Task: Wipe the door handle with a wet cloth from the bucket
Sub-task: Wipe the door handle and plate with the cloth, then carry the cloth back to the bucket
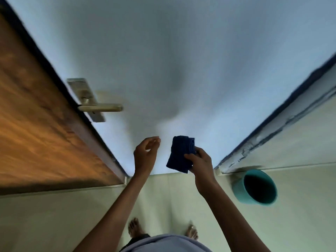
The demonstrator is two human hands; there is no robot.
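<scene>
Folded cloth held before the door

Right hand (200,160) grip clasps the dark blue cloth (180,153); left hand (145,151) released, below the door handle (101,107); bucket (254,187) on floor.

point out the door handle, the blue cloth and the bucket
door handle (101,107): head view, middle of the lever bar
blue cloth (179,153): head view, centre of the folded cloth above the right thumb
bucket (237,189): head view, teal outer wall left of the opening

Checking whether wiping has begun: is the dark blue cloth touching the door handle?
Apart. The head view shows the cloth held in the right hand, with bare door surface between it and the door handle up to its left.
</scene>
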